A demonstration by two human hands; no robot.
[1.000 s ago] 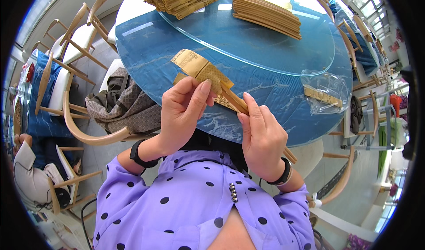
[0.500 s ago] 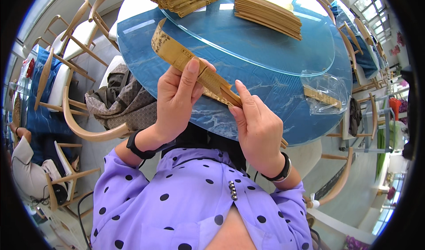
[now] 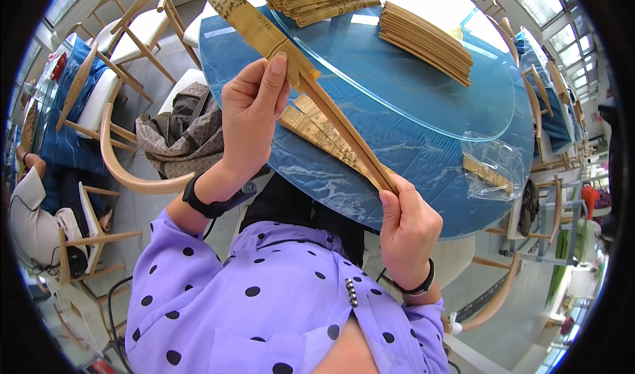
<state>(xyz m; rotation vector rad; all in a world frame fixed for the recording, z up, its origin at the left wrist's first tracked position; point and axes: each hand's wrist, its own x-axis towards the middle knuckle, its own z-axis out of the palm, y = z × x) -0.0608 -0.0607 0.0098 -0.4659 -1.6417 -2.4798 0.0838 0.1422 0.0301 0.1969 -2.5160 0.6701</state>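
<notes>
In my left hand a long flat yellow sleeve with dark floral print is pinched between thumb and fingers. From its lower end comes a slim brown folding fan, folded shut. My right hand is closed round the fan's lower end, over the table's near edge. The fan slants from upper left to lower right; how far it reaches inside the sleeve is hidden. Behind it, several pale printed strips lie on the table, partly covered by the fan.
On the blue marbled round table with its glass turntable lie a pile of printed sleeves and a row of brown folded fans. A clear plastic bag holds a printed strip. Left of the table, a patterned bag sits on a chair.
My right hand has moved down and right, away from my left, which has gone up and left. More of the brown fan now shows below the sleeve. The printed strips behind are uncovered.
</notes>
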